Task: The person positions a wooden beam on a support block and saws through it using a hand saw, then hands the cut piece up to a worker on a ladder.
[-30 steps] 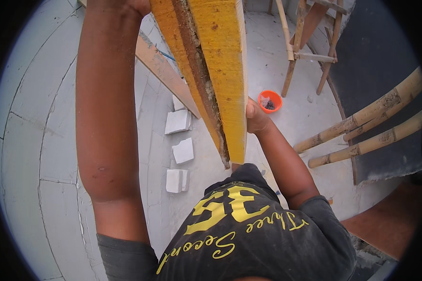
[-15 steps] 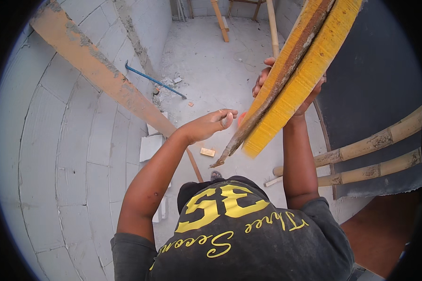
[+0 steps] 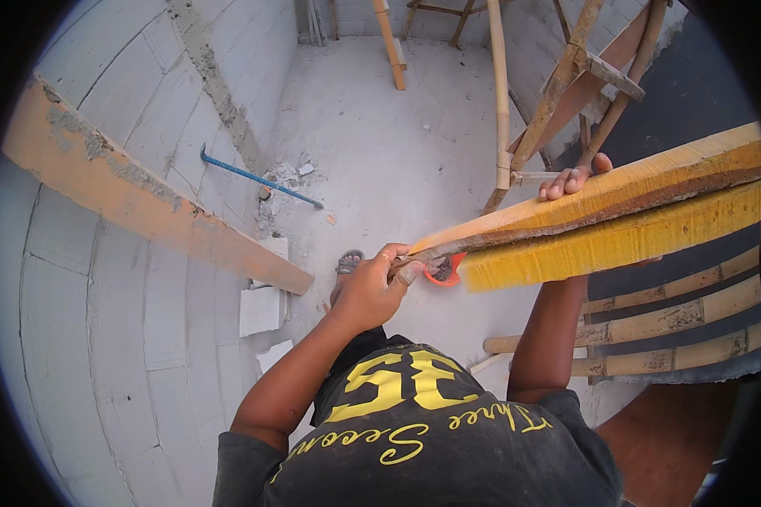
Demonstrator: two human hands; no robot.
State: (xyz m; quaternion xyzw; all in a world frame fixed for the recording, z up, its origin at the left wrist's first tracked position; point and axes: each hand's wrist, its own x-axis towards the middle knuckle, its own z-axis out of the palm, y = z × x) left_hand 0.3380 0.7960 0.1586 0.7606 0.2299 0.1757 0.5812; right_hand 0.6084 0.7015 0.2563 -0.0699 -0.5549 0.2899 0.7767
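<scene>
A long, rough-sawn yellow timber board [image 3: 558,266] lies across my front, its wide end toward the right. A strip of brown bark [image 3: 566,221] runs along its length and narrows at the left end. My left hand [image 3: 376,287] is closed, thumb and fingers pinching that thin bark end. My right hand [image 3: 577,181] holds the board from beneath, with fingertips curled over its far edge; the palm is hidden by the wood. Behind the board's left end, a red-orange bucket [image 3: 450,278] with dark contents stands on the floor, partly covered.
On the left, a cement-stained orange plank [image 3: 169,207] slants before a grey block wall [image 3: 127,313]. A blue bar with a bent end [image 3: 262,180] leans there near rubble. Bamboo poles [image 3: 651,325] and a dark panel [image 3: 689,110] stand right; a bamboo frame [image 3: 558,84] rises beyond.
The board has swung from steeply slanted to nearly level, its far end moving right. My left hand, earlier open and apart from the wood, has closed on its thin bark end.
</scene>
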